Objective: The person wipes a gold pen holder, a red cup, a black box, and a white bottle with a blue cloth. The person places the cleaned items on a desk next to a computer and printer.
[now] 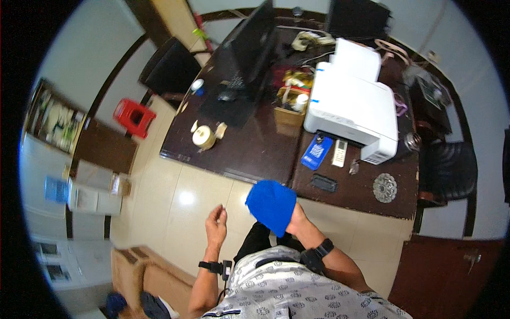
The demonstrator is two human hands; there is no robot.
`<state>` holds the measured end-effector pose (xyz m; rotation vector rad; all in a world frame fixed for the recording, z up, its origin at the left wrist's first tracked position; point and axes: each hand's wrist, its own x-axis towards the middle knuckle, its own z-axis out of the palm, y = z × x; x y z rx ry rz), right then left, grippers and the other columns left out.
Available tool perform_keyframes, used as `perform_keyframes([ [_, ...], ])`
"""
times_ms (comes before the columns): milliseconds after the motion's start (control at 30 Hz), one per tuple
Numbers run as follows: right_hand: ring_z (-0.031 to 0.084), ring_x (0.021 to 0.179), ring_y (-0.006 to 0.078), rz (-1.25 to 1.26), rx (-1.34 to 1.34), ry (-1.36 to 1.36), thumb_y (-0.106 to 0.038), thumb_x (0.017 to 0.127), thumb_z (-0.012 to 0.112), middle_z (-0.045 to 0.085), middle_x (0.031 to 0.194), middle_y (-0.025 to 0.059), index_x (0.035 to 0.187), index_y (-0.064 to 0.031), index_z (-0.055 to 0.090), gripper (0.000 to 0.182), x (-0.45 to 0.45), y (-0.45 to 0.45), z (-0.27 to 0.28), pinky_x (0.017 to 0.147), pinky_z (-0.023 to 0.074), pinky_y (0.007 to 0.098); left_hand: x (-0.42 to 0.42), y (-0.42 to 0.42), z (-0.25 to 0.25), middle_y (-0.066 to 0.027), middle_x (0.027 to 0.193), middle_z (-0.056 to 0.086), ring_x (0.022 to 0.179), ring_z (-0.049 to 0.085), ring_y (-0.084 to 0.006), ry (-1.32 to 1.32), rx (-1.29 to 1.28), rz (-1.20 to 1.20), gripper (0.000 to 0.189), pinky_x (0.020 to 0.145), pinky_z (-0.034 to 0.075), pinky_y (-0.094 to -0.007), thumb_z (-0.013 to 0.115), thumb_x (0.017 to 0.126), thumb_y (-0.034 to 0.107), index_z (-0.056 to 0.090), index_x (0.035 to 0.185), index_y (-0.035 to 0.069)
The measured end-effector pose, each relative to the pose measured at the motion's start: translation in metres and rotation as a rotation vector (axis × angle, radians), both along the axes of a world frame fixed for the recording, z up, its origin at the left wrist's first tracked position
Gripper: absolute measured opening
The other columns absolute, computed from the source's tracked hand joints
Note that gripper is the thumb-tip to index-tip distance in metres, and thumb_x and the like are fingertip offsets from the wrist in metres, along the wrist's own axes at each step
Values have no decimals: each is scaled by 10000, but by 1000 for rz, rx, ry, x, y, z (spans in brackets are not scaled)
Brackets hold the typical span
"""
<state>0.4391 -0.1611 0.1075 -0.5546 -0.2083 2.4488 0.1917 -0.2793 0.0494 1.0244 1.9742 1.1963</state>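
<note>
A piece of bright blue cloth (271,205) hangs in my right hand (297,221), just off the front edge of the dark wooden desk (255,159). Part of my right fingers is hidden behind the cloth. To its left, my left hand (216,227) is raised over the tiled floor with the fingers loosely bent and nothing visible in it. It touches neither the cloth nor the desk. A strap with a small device circles each wrist. On the desk nearest the cloth lies a black phone-like object (324,183).
A white printer (354,107) stands on the desk beside a cardboard box (289,115) of odds and ends. Nearby are a blue printed card (316,153), a remote control (339,153), a glass ashtray (385,188), a round yellowish container (203,137) and a monitor (253,44). A red stool (134,117) stands left.
</note>
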Motion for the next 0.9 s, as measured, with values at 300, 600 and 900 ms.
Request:
perform_keyframes([
  [300,555,1291,285,259,220,136,-419,1061,382,522,1463,141,1492,-53,418,566,-101,-61,33,1103,446,455,22,-45,130,-226,1321,578,1241,543,-362,551,525,222,347,1072,407,-450,544,970,141,615,1268,-20],
  [600,333,1468,310,530,-41,105,-517,1034,325,354,1598,94,1552,-138,337,642,-160,-195,22,1220,233,511,23,-158,101,-226,1518,396,1465,274,-403,667,73,217,616,1202,166,-581,539,948,345,454,1438,-20],
  [900,391,1423,337,752,139,-168,-519,1028,340,405,1560,116,1524,-125,381,635,-227,-313,25,1193,293,511,-11,-287,85,-258,1498,377,1468,237,-426,566,67,507,602,1200,134,-587,515,987,367,450,1439,-25],
])
